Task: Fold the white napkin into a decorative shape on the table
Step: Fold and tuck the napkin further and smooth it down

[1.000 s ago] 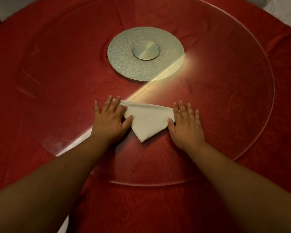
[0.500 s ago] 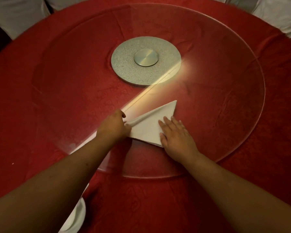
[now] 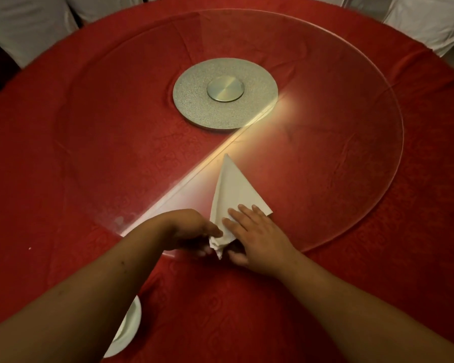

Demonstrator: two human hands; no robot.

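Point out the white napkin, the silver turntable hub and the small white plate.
white napkin (image 3: 237, 187), head view, middle of its flat triangle.
silver turntable hub (image 3: 225, 88), head view, centre of the metal cap.
small white plate (image 3: 127, 328), head view, visible rim.

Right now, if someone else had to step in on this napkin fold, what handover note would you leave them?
Left hand: pinching the napkin's bunched near corner.
Right hand: flat, pressing the napkin's near part onto the glass turntable.
Napkin: folded into a narrow triangle, tip pointing away toward the metal hub.
Done: triangle formed.
Left: probably gathering or rolling from the near corner; final shape not yet there.
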